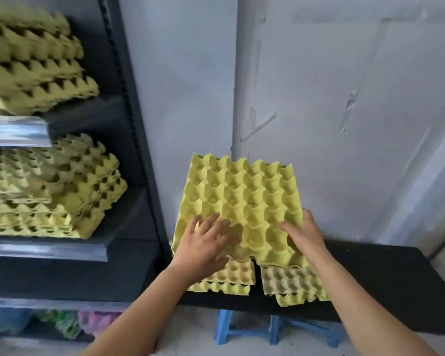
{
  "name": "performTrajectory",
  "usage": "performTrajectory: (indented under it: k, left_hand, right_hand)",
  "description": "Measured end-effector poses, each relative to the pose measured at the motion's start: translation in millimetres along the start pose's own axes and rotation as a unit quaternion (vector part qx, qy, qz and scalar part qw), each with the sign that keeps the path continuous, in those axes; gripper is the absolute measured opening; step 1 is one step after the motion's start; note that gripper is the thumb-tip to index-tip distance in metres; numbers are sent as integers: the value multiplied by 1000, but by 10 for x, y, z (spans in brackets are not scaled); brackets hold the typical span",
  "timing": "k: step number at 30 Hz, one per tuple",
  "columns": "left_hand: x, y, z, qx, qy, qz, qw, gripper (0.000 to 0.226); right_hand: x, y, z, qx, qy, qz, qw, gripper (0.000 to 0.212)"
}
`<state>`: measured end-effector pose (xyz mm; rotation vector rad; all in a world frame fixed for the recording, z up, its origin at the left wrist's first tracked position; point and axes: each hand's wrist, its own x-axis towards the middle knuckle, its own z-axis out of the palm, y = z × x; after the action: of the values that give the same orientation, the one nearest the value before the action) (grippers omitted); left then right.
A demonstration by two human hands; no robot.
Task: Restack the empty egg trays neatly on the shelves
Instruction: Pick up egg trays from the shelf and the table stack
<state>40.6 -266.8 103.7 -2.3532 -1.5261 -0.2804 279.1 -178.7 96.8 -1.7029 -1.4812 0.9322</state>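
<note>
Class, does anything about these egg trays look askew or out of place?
Yes. The upper shelf stack and lower shelf stack sit crooked, trays fanned out of line. Under the top tray, the right-hand trays jut out skewed.

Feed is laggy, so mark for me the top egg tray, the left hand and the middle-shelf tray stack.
top egg tray (pixel 244 191), head view, middle cups of its upper face.
left hand (pixel 203 244), head view, back of the hand.
middle-shelf tray stack (pixel 88 191), head view, its right side.
</note>
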Motion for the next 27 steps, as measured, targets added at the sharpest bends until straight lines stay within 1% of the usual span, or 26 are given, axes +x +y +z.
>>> performTrajectory:
  k: [2,4,6,7,8,10,13,16,18,21,24,27]
  left_hand:
    - [-364,-122,-194,-6,-18,-78,997,85]
    - [-719,-245,-380,-6,-38,-175,984,103]
    - [-1037,-361,-537,8,-36,-271,962,113]
    - [-1167,-425,-573,7,-33,-310,950,114]
    - [-1330,-506,-608,-1,-31,-345,938,113]
    - [-1627,-660,-710,-36,-26,-378,925,109]
    - [-2085,-957,-857,-100,37,-398,911,96]
    - [-2625,-1297,-990,-136,129,-454,871,76]
    - [-2992,-1552,-1049,-135,156,-498,843,74]
    - [-3578,-2017,-1127,-151,125,-569,799,76]
    - [-4034,-2416,-1178,-143,91,-600,782,72]
    - [-4392,-2764,-1179,-138,104,-618,767,66]
  right_hand:
    - [-253,-175,173,-6,-19,-27,999,82]
    - [-516,-395,358,-3,-30,-53,998,80]
    - [-768,-599,560,2,-29,-79,996,78]
    - [-869,-666,648,12,-27,-85,996,77]
    - [-992,-743,752,17,-26,-88,996,77]
    - [-1205,-872,979,25,-34,-88,995,79]
    - [-1498,-1072,1367,35,-52,-92,994,83]
    - [-1852,-1335,1915,42,-79,-96,991,83]
    - [-2118,-1546,2299,38,-93,-109,989,82]
    - [-2473,-1858,2931,19,-113,-135,984,85]
    - [-2762,-2172,3420,-1,-118,-175,978,86]
    - [-2983,-2451,3810,-9,-135,-194,972,88]
